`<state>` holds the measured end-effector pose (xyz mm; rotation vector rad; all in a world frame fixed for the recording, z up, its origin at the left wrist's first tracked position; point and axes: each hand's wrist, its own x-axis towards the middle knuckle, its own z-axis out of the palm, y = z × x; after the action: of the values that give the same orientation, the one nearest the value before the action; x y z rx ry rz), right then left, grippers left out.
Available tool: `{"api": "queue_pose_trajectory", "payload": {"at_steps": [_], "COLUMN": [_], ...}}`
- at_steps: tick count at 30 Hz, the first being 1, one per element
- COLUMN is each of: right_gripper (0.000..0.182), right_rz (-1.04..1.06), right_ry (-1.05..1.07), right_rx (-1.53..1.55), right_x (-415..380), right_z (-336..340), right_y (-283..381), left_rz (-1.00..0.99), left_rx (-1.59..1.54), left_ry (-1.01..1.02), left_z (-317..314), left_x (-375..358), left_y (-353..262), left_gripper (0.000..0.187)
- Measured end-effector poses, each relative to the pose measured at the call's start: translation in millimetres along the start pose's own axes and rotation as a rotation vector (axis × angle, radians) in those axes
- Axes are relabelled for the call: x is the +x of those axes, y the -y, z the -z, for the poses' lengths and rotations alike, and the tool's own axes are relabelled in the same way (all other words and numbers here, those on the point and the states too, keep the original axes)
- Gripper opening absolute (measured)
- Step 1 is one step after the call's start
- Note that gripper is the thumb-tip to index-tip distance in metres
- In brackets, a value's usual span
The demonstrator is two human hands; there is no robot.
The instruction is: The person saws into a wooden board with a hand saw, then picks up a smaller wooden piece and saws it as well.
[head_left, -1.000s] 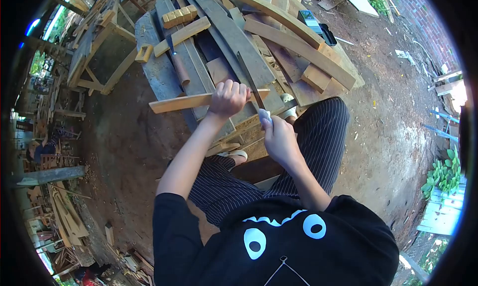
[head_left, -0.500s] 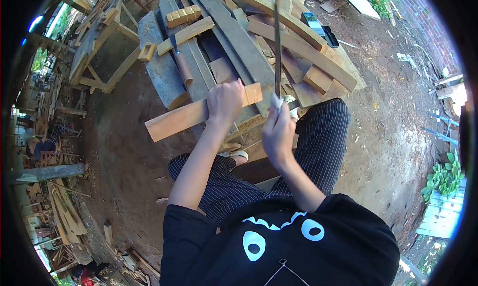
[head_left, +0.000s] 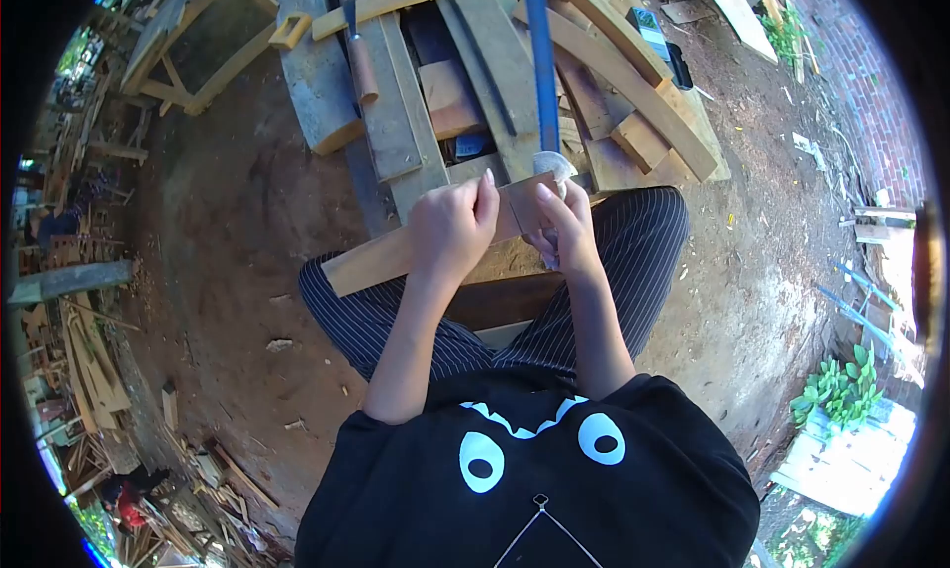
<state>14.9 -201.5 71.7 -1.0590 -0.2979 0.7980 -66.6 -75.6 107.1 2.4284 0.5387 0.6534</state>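
My left hand (head_left: 450, 230) is closed over the middle of a pale wooden block (head_left: 371, 261), which slants across in front of my knees. A thin dark line crosses the block near its right end. My right hand (head_left: 566, 227) is closed round the whitish handle of a handsaw (head_left: 542, 83), its thumb at the block's right end. The saw's long narrow blade points away from me, and its teeth cannot be made out. A chisel (head_left: 363, 68) with a brown wooden handle lies on the planks ahead of my left hand.
Stacked planks and beams (head_left: 485, 53) lie ahead of me, with a small wood block (head_left: 640, 141) at their right. A blue-and-black case (head_left: 653, 39) sits at the far right of the pile. A wooden frame (head_left: 203, 48) stands to the left. Wood scraps (head_left: 89, 360) litter the lower left.
My right hand has turned the saw so more of the blade's flat side shows, and has come to the block's right end. The block sits lower, and the view has tilted down.
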Motion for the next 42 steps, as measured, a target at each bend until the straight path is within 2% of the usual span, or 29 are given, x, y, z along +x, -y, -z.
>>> {"api": "queue_pose_trajectory", "payload": {"at_steps": [7,10,13,14,17,18,21,23,28,31,34,37,42], "right_gripper": [0.02,0.027,0.027,0.025,0.028,0.026,0.02,0.017,0.018,0.019,0.019,0.02,0.021], "right_rz": [0.011,0.013,-0.009,0.028,0.251,0.218,0.309,0.262,0.148,0.084,0.095,0.059,0.043], "right_ry": [-0.03,-0.093,-0.18,-0.22,-0.401,-0.424,-0.352,-0.293,-0.273,-0.209,-0.233,-0.236,-0.26], "right_rx": [0.05,-0.005,-0.187,-0.132,-0.521,-0.581,-0.985,-1.114,-1.144,-1.227,-1.168,-1.177,-1.109], "right_x": [-3,1,6,9,11,4,-22,-38,-56,-63,-68,-70,-70], "right_z": [2,-2,-2,-2,16,16,23,30,31,31,27,29,29], "right_y": [-9,-15,-24,-28,-50,-46,-46,-55,-61,-63,-66,-66,-60], "left_rz": [0.004,-0.017,-0.018,0.003,0.032,0.016,-0.021,-0.046,-0.098,-0.103,-0.161,-0.15,-0.235], "left_rx": [0.033,0.039,0.062,0.075,0.117,0.133,0.176,0.197,0.184,0.156,0.201,0.174,0.252], "left_ry": [-0.038,-0.033,-0.022,0.003,0.042,0.032,0.035,0.042,-0.09,-0.223,-0.256,-0.13,0.043], "left_z": [-1,-4,-16,-22,-43,-53,-66,-77,-88,-89,-83,-71,-56], "left_x": [-9,-6,-2,0,11,15,28,34,35,35,35,27,5], "left_y": [1,8,24,34,63,74,79,83,86,87,84,76,70], "left_gripper": [0.034,0.034,0.036,0.036,0.038,0.038,0.039,0.039,0.021,0.016,0.012,0.011,0.034]}}
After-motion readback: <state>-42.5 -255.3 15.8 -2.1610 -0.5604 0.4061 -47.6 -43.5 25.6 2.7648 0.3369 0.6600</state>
